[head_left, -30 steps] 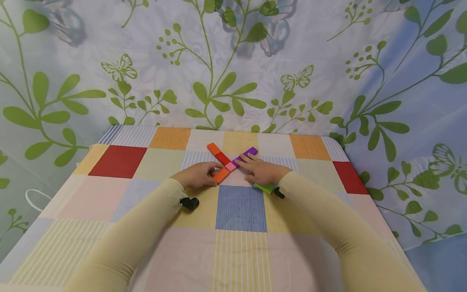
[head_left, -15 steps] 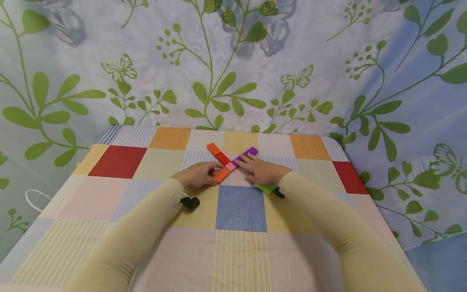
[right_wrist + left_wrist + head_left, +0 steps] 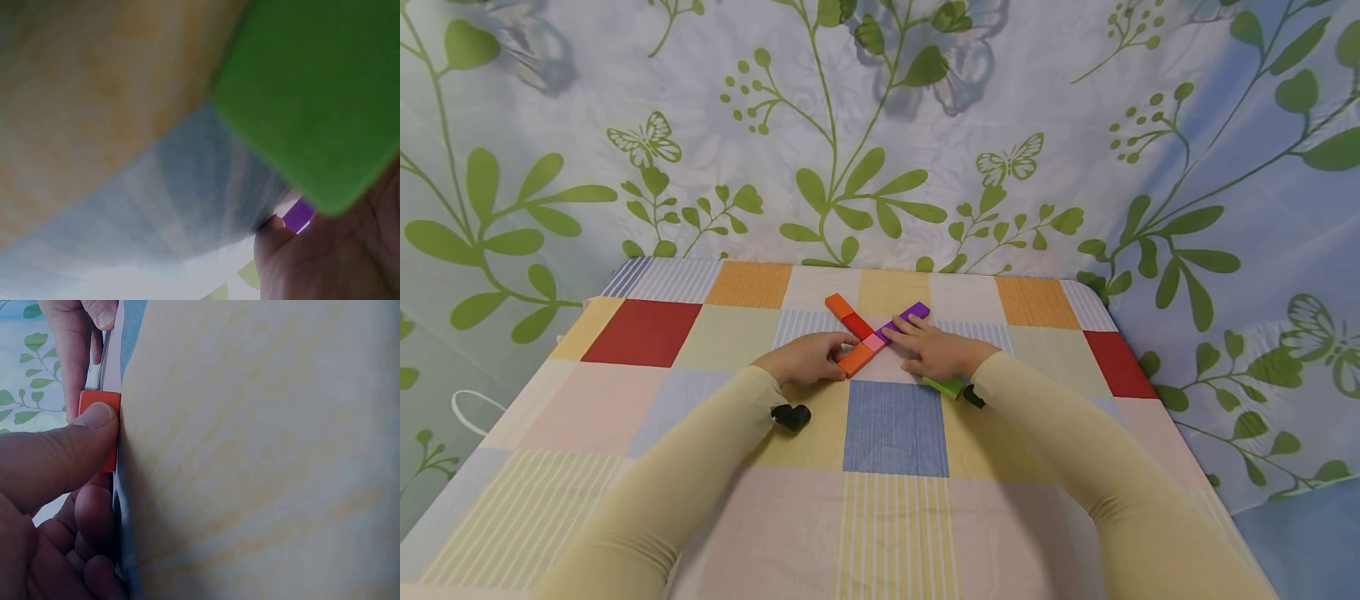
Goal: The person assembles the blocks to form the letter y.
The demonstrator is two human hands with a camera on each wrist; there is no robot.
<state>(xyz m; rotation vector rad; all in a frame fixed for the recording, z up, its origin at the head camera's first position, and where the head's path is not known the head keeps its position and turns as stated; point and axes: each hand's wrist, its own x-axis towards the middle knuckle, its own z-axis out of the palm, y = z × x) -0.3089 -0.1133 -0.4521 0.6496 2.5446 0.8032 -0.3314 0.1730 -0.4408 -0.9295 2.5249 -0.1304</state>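
Observation:
Colored blocks lie in crossing diagonal lines on the patchwork cloth. My left hand (image 3: 808, 358) holds the near end of an orange block (image 3: 854, 363); the left wrist view shows the thumb (image 3: 97, 419) against that block's end. A small pink block (image 3: 873, 342) sits at the crossing. Beyond it to the right runs a purple block (image 3: 918, 312), where the extended fingers of my right hand (image 3: 946, 352) rest. Under that hand's wrist side a green block (image 3: 946, 387) shows, partly hidden; it looms large in the right wrist view.
A red block (image 3: 856, 327) and a second orange block (image 3: 838, 306) extend to the far left from the crossing. The checked tablecloth (image 3: 895, 429) covers the table. A leaf-patterned curtain (image 3: 880, 108) hangs behind it. A white cable loop (image 3: 467, 408) shows at the left edge.

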